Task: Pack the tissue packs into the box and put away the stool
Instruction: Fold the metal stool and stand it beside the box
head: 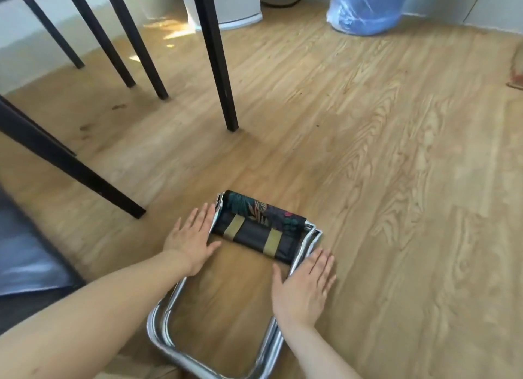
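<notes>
A folded stool (259,231) lies flat on the wooden floor, its silver tube frame toward me and its dark leaf-print fabric seat rolled at the far end. My left hand (192,238) rests flat with fingers spread against the left side of the frame by the seat. My right hand (304,284) lies flat, fingers apart, over the right frame tube. Neither hand grips anything. No tissue packs or box are in view.
Black table and chair legs (218,59) stand at the left and center back. A blue plastic-wrapped container (368,8) and a white appliance (229,5) sit by the far wall. A dark grey cushion (22,251) is at the left edge.
</notes>
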